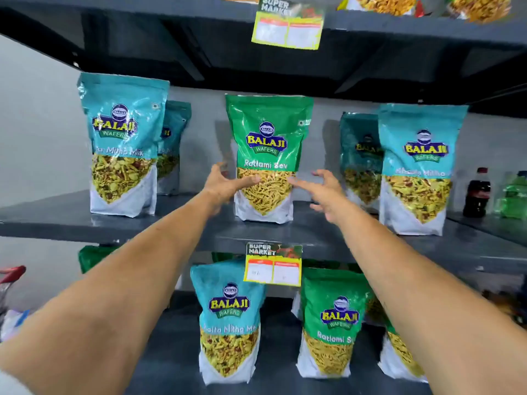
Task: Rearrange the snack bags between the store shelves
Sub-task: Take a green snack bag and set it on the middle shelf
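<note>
A green Ratlami Sev bag [268, 138] stands upright in the middle of the grey middle shelf [57, 220]. My left hand [225, 185] is at its lower left side, thumb across the front, fingers spread. My right hand [325, 192] hovers just right of the bag with fingers apart, fingertips close to its edge. Teal Khatta Mitha Mix bags stand at the left [122, 143] and right [419, 166] of the same shelf, each with another behind. On the lower shelf stand a teal bag [228, 323] and a green Ratlami Sev bag [330, 323].
Yellow-green price tags hang from the upper shelf edge [288, 27] and the middle shelf edge [273, 265]. A cola bottle [477, 193] and a green bottle [513, 195] stand at the far right. A red cart handle [11, 273] shows at the left.
</note>
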Motion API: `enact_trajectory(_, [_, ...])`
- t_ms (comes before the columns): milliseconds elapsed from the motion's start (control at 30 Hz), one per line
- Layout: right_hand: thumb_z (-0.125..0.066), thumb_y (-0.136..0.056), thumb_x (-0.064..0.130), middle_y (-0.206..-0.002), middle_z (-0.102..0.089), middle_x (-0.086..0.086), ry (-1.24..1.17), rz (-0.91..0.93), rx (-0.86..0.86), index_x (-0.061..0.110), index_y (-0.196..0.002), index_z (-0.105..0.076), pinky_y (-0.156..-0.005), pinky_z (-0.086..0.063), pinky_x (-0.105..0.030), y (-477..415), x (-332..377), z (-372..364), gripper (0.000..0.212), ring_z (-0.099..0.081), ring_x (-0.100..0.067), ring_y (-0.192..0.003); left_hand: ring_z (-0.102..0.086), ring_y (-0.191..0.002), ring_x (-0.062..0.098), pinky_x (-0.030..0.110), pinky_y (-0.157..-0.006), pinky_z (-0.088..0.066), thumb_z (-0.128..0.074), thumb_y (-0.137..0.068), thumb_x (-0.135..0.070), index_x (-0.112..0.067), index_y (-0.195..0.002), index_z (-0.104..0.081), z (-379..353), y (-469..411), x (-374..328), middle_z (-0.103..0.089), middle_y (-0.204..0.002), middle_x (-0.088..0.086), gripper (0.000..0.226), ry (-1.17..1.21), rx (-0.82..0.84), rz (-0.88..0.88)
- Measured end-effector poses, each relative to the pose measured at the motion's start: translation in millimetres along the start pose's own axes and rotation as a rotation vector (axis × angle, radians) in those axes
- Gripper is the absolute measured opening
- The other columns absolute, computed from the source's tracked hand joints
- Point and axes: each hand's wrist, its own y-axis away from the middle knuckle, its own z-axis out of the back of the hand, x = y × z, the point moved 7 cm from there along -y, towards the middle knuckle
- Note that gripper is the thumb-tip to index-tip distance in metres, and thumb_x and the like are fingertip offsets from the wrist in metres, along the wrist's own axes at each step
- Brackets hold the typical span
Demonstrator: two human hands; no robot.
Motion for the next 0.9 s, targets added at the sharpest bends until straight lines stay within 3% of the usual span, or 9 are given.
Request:
enact_trajectory(100, [-0.087,-0.062,0.031,-0.123,-0.053,-0.006,0.019,-0.015,0.116,0.024,-0.123,-0.045,-0.085,-0.049,-0.038,-20.0,-6.3,-24.4,0.074,-0.055,-0.023,-0.106,-0.056,-0.114,0.028,0.036,-0.07,-0.05,-0.088,-0.061,-0.028,-0.021,-0.14,-0.035,-2.8,-23.7,4.9,-0.051,-0.14,0.008,0.095,0.007,0.071,0.004])
enact_trajectory(200, [-0.085,-0.066,0.02,-0.109,-0.065,-0.003,-0.02,-0.022,0.2,0.027,-0.111,-0.048,-0.069,-0.049,-0.03,-37.9,-15.9,-41.1,0.059,-0.061,-0.016,-0.09,-0.062,-0.112,0.03,0.039,-0.068,-0.054,-0.09,-0.056,-0.025,-0.021,-0.133,-0.045,-9.2,-43.6,12.5,-0.06,-0.129,0.003,0.089,-0.011,0.158,0.037])
enact_trajectory(367, [-0.087,-0.063,0.02,-0.105,-0.067,0.0,-0.041,0.023,0.177,0.031,-0.087,-0.054,-0.064,-0.052,-0.03,-41.7,-15.1,-40.1,0.043,-0.065,-0.017,-0.091,-0.062,-0.111,0.027,0.048,-0.076,-0.057,-0.091,-0.056,-0.021,-0.027,-0.112,-0.053,-10.1,-50.8,13.8,-0.062,-0.127,0.001,0.067,-0.006,0.203,0.019])
enact_trajectory(533, [-0.09,-0.055,0.021,-0.097,-0.066,0.008,-0.046,0.04,0.176,0.031,-0.09,-0.056,-0.049,-0.05,-0.021,-13.4,2.9,-31.9,0.049,-0.065,-0.011,-0.084,-0.066,-0.105,0.023,0.039,-0.062,-0.058,-0.091,-0.058,-0.021,-0.026,-0.109,-0.055,-2.8,-15.5,-7.3,-0.066,-0.116,-0.004,0.063,-0.018,0.185,-0.023])
enact_trajectory(733, [-0.093,-0.043,0.033,-0.106,-0.068,0.007,-0.051,0.084,0.189,0.029,-0.098,-0.061,-0.053,-0.056,-0.027,57.2,28.8,-29.8,0.064,-0.07,-0.014,-0.085,-0.068,-0.105,0.023,0.051,-0.076,-0.06,-0.091,-0.06,-0.021,-0.024,-0.112,-0.057,31.7,67.7,-38.1,-0.067,-0.116,-0.001,0.062,-0.003,0.096,-0.091])
enact_trajectory(900, [-0.092,-0.047,0.03,-0.107,-0.07,0.005,-0.134,0.136,0.2,0.028,-0.096,-0.063,-0.058,-0.056,-0.028,126.3,40.2,-44.3,0.057,-0.07,-0.017,-0.09,-0.069,-0.09,0.005,0.031,-0.06,-0.061,-0.09,-0.062,-0.021,-0.027,-0.108,-0.056,68.0,145.4,-54.6,-0.068,-0.105,-0.008,0.057,-0.025,0.031,-0.134])
